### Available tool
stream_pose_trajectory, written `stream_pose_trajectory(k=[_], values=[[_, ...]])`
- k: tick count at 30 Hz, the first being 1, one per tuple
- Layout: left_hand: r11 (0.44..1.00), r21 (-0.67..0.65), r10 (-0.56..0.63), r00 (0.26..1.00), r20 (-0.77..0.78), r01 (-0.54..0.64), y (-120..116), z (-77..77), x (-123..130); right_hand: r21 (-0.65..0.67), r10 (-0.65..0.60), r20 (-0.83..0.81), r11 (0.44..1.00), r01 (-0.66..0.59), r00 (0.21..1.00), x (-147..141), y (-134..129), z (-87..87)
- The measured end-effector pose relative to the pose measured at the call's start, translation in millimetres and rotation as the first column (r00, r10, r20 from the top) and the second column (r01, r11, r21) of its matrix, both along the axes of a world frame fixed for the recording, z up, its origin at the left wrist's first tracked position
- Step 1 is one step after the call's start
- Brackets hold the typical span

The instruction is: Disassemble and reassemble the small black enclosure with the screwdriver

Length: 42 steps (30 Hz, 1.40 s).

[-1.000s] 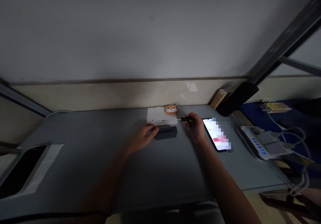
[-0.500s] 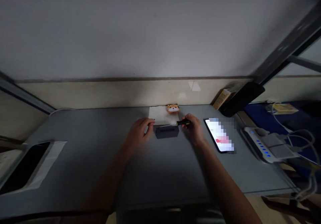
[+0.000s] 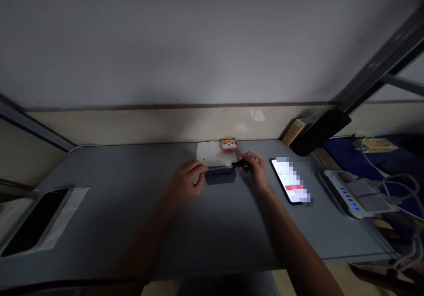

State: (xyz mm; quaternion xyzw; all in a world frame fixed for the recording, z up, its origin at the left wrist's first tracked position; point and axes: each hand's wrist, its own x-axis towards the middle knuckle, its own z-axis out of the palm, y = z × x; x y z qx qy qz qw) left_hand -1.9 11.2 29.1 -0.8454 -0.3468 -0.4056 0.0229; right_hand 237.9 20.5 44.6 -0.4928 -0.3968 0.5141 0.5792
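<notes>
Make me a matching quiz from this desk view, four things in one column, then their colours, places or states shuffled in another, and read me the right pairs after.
Things:
1. Screwdriver
2. Slotted box
3. Animal-faced item
4. Power strip

Descriptions:
A. Orange and white
B. Bears a row of blue marks
C. Gripped in the right hand
D. Dark grey, right beside the left hand's fingertips

Pairs: 1-C, 2-D, 3-A, 4-B

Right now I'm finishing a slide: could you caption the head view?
Right hand holding a black-and-yellow screwdriver at a dark slotted box, left hand beside the box's left end.
</notes>
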Motion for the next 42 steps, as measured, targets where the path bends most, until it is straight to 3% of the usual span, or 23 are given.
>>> stream_pose_trajectory(k=[5, 10, 15, 21, 28, 34, 38, 42], values=[[1.0, -0.016, 0.002, 0.997, -0.078, -0.003, 3.0, -6.5, -4.7, 0.038, -0.02, 0.006, 0.999, 0.02, 1.0, 2.2, 2.3, -5.3], [0.995, 0.103, 0.002, 0.986, -0.168, 0.016, 2.8, -7.8, -4.0, 0.02, -0.036, 0.069, 0.999, 0.034, 0.997, -1.8, 4.4, -11.6], [1.0, 0.019, -0.016, 0.989, -0.147, 0.019, 2.6, -8.8, -1.8, 0.034, 0.044, 0.147, 0.998, -0.05, 0.988, -10.7, 5.2, -18.6], [1.0, -0.008, 0.017, 0.99, -0.143, -0.019, 4.0, -9.1, -3.7, 0.098, 0.051, 0.205, 0.993, -0.073, 0.977, -12.7, 7.3, -25.7], [0.976, 0.196, 0.107, 0.993, -0.043, -0.097, -8.9, -0.8, 17.3, 0.094, 0.073, 0.189, 0.991, -0.092, 0.979, -12.4, 8.0, -27.2], [0.991, 0.137, 0.007, 0.994, -0.112, 0.008, -26.2, -9.6, 47.3, 0.034, 0.054, 0.123, 0.998, -0.059, 0.991, -8.0, 10.3, -25.6], [0.996, 0.076, -0.023, 0.985, -0.17, 0.037, -26.3, -15.1, 48.6, 0.097, 0.072, 0.19, 0.991, -0.092, 0.979, -9.7, 10.7, -28.6], [0.993, 0.094, -0.056, 0.986, -0.156, 0.072, -22.3, -11.7, 44.4, 0.12, 0.101, 0.247, 0.984, -0.134, 0.964, -11.7, 11.7, -34.6]])
